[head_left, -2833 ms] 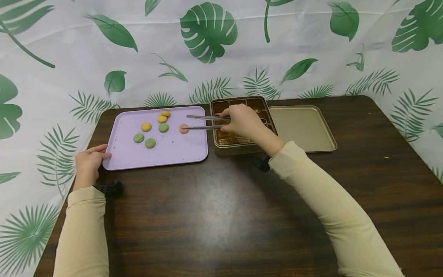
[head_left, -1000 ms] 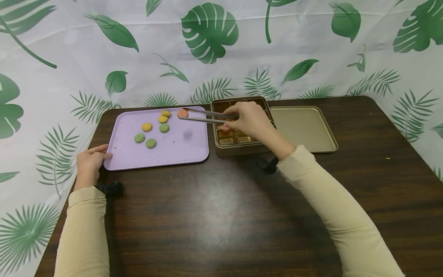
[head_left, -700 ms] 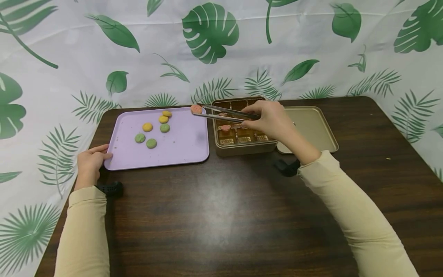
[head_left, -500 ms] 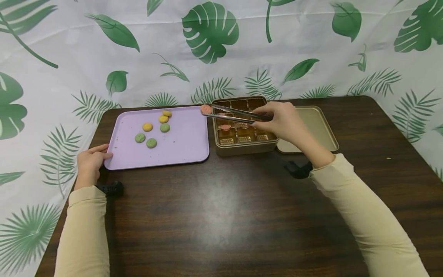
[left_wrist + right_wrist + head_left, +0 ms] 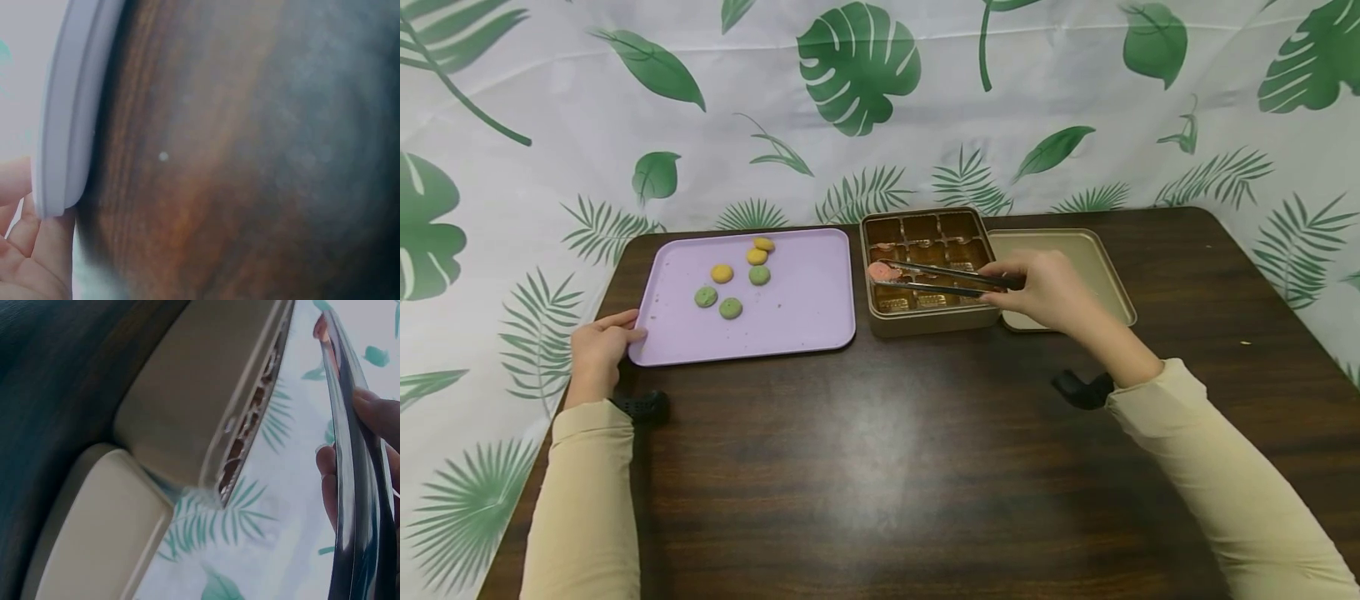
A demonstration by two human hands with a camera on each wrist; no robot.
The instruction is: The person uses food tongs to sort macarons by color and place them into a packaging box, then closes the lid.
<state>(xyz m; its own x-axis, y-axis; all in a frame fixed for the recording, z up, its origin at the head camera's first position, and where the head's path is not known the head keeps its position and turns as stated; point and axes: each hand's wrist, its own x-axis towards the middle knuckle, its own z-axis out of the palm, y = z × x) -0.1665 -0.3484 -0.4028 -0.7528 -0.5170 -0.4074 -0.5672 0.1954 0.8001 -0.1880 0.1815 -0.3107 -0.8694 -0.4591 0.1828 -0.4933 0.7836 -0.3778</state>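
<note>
My left hand [image 5: 598, 354] grips the left edge of the lilac tray [image 5: 805, 308], near its front corner; in the left wrist view thumb and fingers lie on both sides of the rim [image 5: 65, 125]. With my right hand [image 5: 1041, 287] I hold metal tongs [image 5: 932, 288]. A round pink cookie [image 5: 883, 272] sits between the tong tips, above the left side of the gold box [image 5: 932, 323]. Pinkish pieces show inside the box's brown compartments, partly hidden by the tongs. On the tray lie yellow cookies [image 5: 722, 273] and green cookies [image 5: 730, 308].
A flat gold lid [image 5: 1101, 287] lies right of the box, partly behind my right hand. Box and tray stand side by side at the back of the dark wooden table [image 5: 850, 467]. A leaf-patterned sheet [image 5: 715, 167] hangs directly behind. Black devices [image 5: 643, 407] sit at both wrists.
The tongs have picked the pink cookie up from the tray. My right hand has carried it right, then lowered it toward the box. The left hand stays on the tray.
</note>
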